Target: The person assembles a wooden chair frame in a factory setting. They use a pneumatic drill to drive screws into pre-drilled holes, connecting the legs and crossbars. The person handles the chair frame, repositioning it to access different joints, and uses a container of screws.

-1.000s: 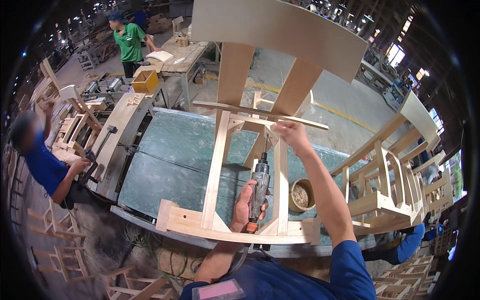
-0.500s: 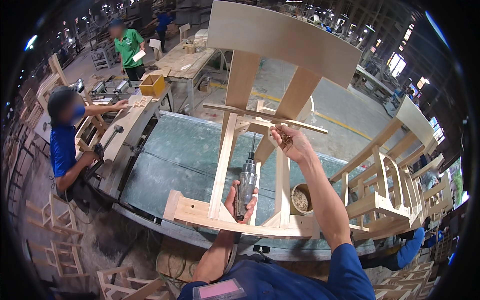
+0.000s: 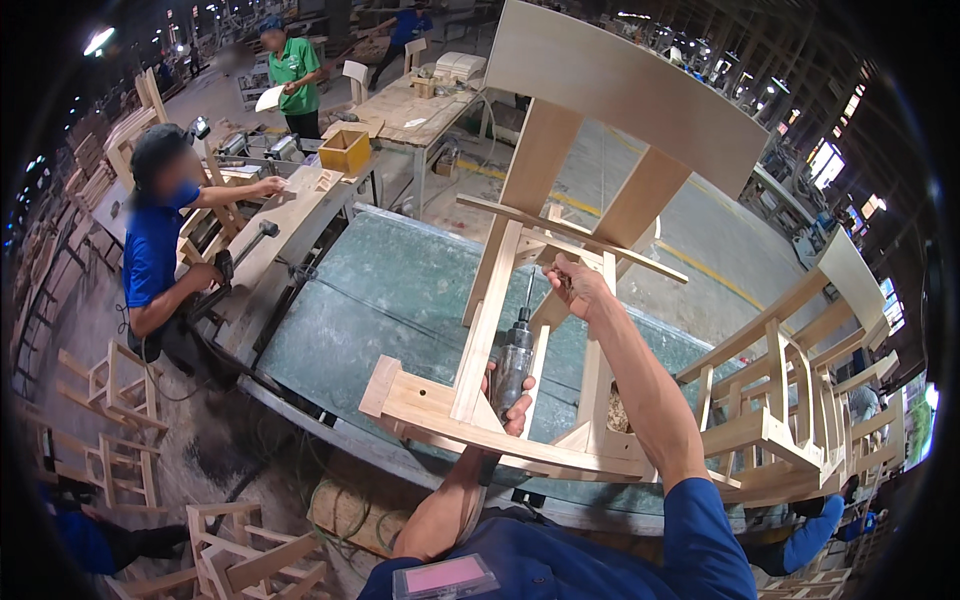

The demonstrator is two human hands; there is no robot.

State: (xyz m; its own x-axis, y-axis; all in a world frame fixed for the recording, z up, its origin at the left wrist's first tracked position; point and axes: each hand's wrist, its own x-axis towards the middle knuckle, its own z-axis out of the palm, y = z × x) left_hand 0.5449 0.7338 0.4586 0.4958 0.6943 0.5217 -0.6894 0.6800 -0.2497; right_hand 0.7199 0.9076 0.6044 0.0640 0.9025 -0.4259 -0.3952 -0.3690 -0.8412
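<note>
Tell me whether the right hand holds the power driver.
No, the left hand grips the power driver; the right hand is near its bit.

Pale, straight-grained chair frame (image 3: 487,325), dark grey driver (image 3: 514,365), mottled green tabletop (image 3: 400,310), yellow box (image 3: 345,152), plain blue sleeve (image 3: 705,530)

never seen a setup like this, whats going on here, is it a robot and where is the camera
No robot: these are a person's bare hands, seen from a fisheye camera on their head, so straight edges bend. The left hand grips a power screwdriver, bit pointing away from the wearer. The right hand is curled around what look like screws, partly hidden. A wooden chair frame rests on the green-topped workbench; more chair frames are at the right.
</note>
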